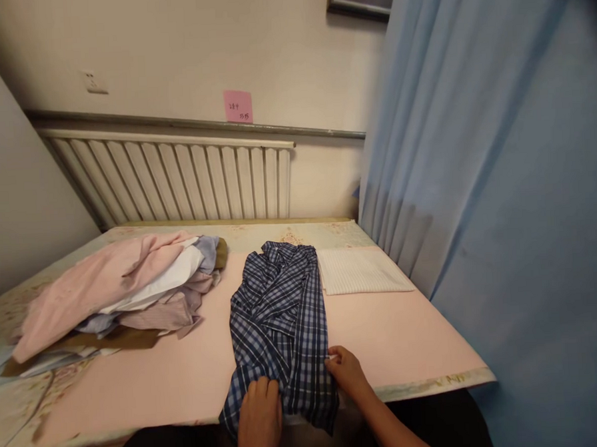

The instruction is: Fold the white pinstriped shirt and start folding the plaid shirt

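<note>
A dark blue plaid shirt lies lengthwise in front of me, its collar toward the wall and both sides folded inward. Its lower end hangs slightly over the near table edge. On the lower left part of the shirt, my left hand is closed with curled fingers gripping the cloth; its fingertips are partly hidden. My right hand pinches the shirt's right edge near the bottom between thumb and fingers.
Left on the table stands a heap of loose clothes, pink on top. A folded cream striped garment lies at the back right. Underneath is a pink mat. A blue curtain borders the right side; a radiator is behind.
</note>
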The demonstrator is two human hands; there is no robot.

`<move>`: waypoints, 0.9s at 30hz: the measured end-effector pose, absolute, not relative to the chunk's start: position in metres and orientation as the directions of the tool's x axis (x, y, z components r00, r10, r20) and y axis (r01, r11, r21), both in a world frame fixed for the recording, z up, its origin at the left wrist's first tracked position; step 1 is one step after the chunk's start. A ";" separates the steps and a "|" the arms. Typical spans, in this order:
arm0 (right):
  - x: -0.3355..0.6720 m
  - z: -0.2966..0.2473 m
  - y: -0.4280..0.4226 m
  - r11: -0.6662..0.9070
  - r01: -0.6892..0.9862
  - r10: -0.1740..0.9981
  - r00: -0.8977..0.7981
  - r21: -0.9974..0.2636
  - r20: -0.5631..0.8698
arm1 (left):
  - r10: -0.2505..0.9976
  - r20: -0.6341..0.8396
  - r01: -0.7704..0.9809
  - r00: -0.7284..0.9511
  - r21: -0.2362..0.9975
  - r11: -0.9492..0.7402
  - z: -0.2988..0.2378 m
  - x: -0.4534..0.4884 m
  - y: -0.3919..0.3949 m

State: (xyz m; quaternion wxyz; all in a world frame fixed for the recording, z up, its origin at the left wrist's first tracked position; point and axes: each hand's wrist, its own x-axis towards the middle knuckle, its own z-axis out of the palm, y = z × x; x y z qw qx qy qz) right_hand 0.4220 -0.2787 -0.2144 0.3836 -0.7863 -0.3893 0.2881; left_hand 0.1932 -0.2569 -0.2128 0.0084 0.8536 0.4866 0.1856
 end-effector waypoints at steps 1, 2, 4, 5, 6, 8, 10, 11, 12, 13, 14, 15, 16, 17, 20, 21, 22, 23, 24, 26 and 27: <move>0.419 -0.216 -0.278 -0.400 0.392 0.837 0.524 -0.828 -0.156 | 0.835 0.309 0.825 0.455 0.206 -0.526 -0.212 0.193 -0.255; 0.417 -0.217 -0.279 -0.390 0.394 0.842 0.518 -0.832 -0.149 | 0.839 0.314 0.824 0.445 0.224 -0.521 -0.213 0.194 -0.253; 0.413 -0.220 -0.281 -0.355 0.382 0.855 0.502 -0.854 -0.130 | 0.853 0.325 0.811 0.407 0.301 -0.502 -0.216 0.194 -0.249; 0.413 -0.221 -0.282 -0.335 0.369 0.860 0.496 -0.867 -0.122 | 0.866 0.326 0.792 0.379 0.371 -0.486 -0.217 0.193 -0.247; 0.414 -0.222 -0.285 -0.320 0.354 0.862 0.493 -0.879 -0.116 | 0.884 0.321 0.758 0.341 0.462 -0.460 -0.218 0.192 -0.245; 0.418 -0.223 -0.291 -0.304 0.328 0.858 0.502 -0.894 -0.108 | 0.926 0.288 0.634 0.246 0.674 -0.378 -0.218 0.183 -0.240; 0.426 -0.223 -0.299 -0.292 0.309 0.847 0.522 -0.905 -0.095 | 0.967 0.222 0.464 0.128 0.848 -0.256 -0.214 0.167 -0.236; 0.431 -0.223 -0.303 -0.284 0.297 0.842 0.533 -0.912 -0.089 | 0.982 0.177 0.376 0.064 0.907 -0.188 -0.211 0.156 -0.235; 0.436 -0.222 -0.307 -0.274 0.281 0.836 0.542 -0.920 -0.083 | 0.992 0.122 0.294 0.001 0.949 -0.117 -0.208 0.145 -0.234; 0.441 -0.222 -0.311 -0.264 0.264 0.832 0.549 -0.928 -0.081 | 0.996 0.058 0.210 -0.064 0.977 -0.044 -0.204 0.134 -0.233; 0.446 -0.222 -0.314 -0.258 0.248 0.828 0.555 -0.934 -0.081 | 0.992 -0.006 0.118 -0.128 0.993 0.021 -0.201 0.122 -0.233; 0.451 -0.223 -0.316 -0.256 0.237 0.823 0.562 -0.937 -0.083 | 0.980 -0.062 0.034 -0.191 0.997 0.070 -0.199 0.112 -0.233; 0.456 -0.223 -0.318 -0.259 0.232 0.817 0.570 -0.938 -0.084 | 0.961 -0.109 -0.042 -0.254 0.994 0.102 -0.198 0.103 -0.233; 0.461 -0.223 -0.320 -0.264 0.235 0.810 0.581 -0.936 -0.083 | 0.940 -0.148 -0.107 -0.308 0.987 0.120 -0.197 0.095 -0.234; 0.476 -0.225 -0.324 -0.279 0.255 0.786 0.614 -0.926 -0.068 | 0.890 -0.253 -0.205 -0.379 0.961 0.186 -0.203 0.079 -0.238; 0.481 -0.226 -0.325 -0.282 0.260 0.781 0.621 -0.924 -0.064 | 0.884 -0.294 -0.222 -0.363 0.949 0.224 -0.206 0.076 -0.239; 0.485 -0.227 -0.326 -0.289 0.268 0.776 0.628 -0.919 -0.061 | 0.881 -0.334 -0.239 -0.334 0.934 0.264 -0.210 0.074 -0.240; 0.490 -0.228 -0.327 -0.302 0.281 0.771 0.634 -0.911 -0.060 | 0.878 -0.372 -0.252 -0.302 0.919 0.303 -0.213 0.072 -0.241; 0.493 -0.229 -0.329 -0.323 0.301 0.768 0.638 -0.897 -0.062 | 0.876 -0.400 -0.261 -0.270 0.906 0.334 -0.216 0.070 -0.242; 0.498 -0.231 -0.331 -0.371 0.347 0.771 0.632 -0.861 -0.077 | 0.854 -0.463 -0.253 -0.239 0.879 0.405 -0.221 0.069 -0.241; 0.499 -0.232 -0.331 -0.388 0.368 0.777 0.623 -0.845 -0.086 | 0.842 -0.487 -0.238 -0.233 0.868 0.436 -0.222 0.069 -0.239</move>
